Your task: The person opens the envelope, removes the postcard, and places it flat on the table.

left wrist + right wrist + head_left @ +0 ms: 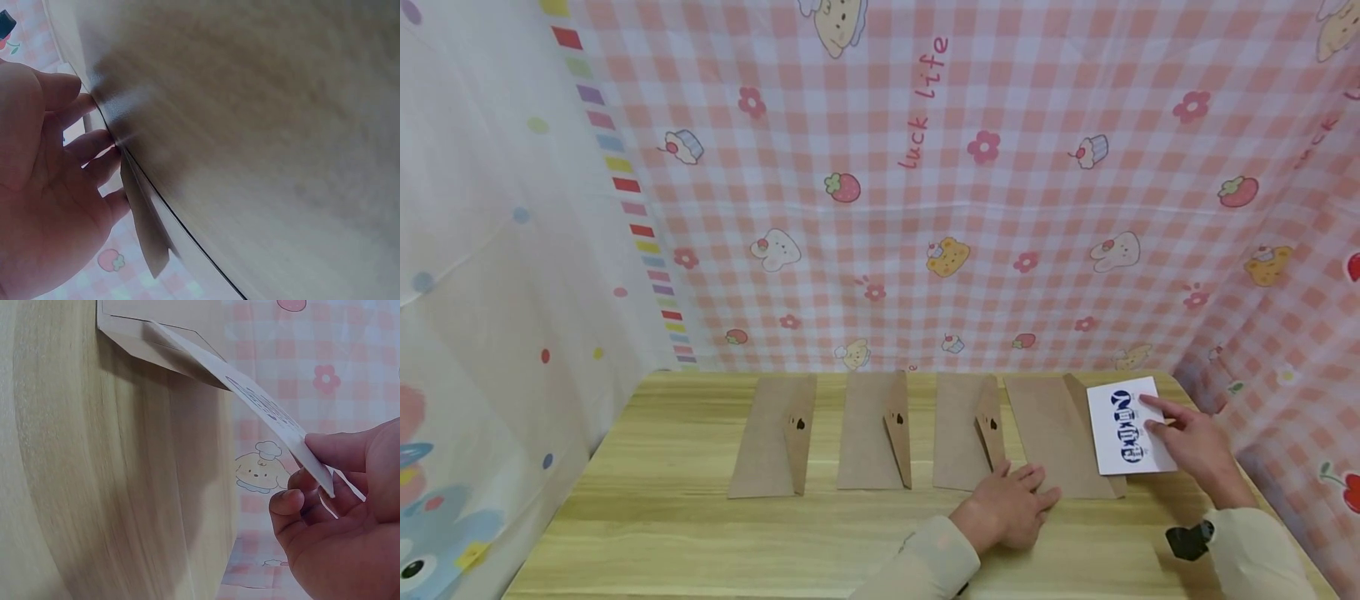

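A white card (1126, 427) with dark blue lettering is pinched in my right hand (1191, 446), thumb on the printed face and fingers beneath. The right wrist view shows this card (262, 412) tilted, its far end at the opening of a brown paper envelope (144, 353). That envelope (1045, 437) is the rightmost of a row, its flap spread out to the right and partly hidden under the card. My left hand (1011, 508) rests palm down at the envelope's near edge, fingers spread and touching the tabletop in the left wrist view.
Left of that envelope lie three more brown envelopes (962, 429), (871, 433), (771, 437), their flaps partly raised, each marked with a small dark heart. They lie on a wood-grain table (700, 542). A pink checked cloth (880, 225) hangs behind the table's far edge.
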{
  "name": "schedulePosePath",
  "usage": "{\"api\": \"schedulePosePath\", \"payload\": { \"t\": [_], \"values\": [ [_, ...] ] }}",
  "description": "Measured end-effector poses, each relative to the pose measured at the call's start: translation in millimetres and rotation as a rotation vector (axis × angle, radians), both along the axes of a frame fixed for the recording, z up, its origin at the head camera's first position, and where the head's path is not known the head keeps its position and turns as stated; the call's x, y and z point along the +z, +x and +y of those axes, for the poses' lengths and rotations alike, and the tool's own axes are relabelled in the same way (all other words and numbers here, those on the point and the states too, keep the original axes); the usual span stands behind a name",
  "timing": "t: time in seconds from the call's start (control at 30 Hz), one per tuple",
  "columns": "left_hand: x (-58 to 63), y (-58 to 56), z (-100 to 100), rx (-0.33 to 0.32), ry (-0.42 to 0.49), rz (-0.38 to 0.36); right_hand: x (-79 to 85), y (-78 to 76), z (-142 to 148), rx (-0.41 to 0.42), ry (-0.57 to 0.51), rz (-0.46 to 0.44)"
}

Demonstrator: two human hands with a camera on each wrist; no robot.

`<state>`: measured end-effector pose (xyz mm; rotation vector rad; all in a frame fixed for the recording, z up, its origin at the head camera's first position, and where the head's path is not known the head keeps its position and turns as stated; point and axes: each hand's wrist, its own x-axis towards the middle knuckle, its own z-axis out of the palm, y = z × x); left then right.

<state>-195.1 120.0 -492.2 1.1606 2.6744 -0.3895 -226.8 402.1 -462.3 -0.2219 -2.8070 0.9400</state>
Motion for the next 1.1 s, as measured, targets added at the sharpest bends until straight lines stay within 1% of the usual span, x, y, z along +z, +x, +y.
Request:
{"api": "schedulePosePath", "payload": {
  "t": [0.07,0.27,0.4,0.83,0.97,1.1],
  "values": [
    [-0.1,0.1,0,-0.001,0.001,-0.004,0.8,1.3,1,0.004,0.01,0.013],
    [1.0,0.1,-1,0.011,0.003,-0.02,4.7,4.2,2,0.0,-0.005,-0.022],
    [2.6,0.6,-2,0.011,0.01,-0.024,6.9,6.5,2,0.004,-0.009,-0.021],
    [-0.3,0.8,-1,0.008,0.008,-0.011,11.3,15.8,1,-0.006,-0.04,-0.02],
    [-0.7,0.2,-1,0.005,0.001,-0.009,12.0,18.8,1,-0.003,-0.057,-0.006],
    [-0.7,-0.1,-1,0.004,-0.002,-0.015,12.6,21.9,3,0.013,-0.078,-0.017]
  ]
}}
